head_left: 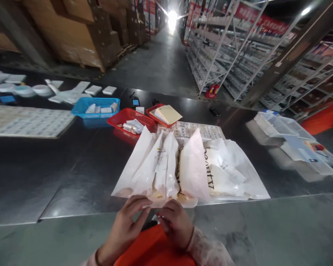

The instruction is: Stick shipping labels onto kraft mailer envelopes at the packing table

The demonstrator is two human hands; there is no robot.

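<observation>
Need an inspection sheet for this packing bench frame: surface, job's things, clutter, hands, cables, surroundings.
Surface: dark glossy table, reflective, with a seam running along the near side.
Job's things: pile of white plastic bags at the near edge, overlapping, some with print.
Clutter: blue basket with white packets; red tray with wrapped items; second red tray with a yellow pad; label sheet far left; clear plastic bins at right; small handheld devices behind the trays.
Hands: left hand and right hand both touch the near edge of the bags; grip unclear.
Cables: nothing seen.
Surroundings: stacked cardboard boxes left, metal shelving right, aisle between; another person's orange sleeve far right.
</observation>
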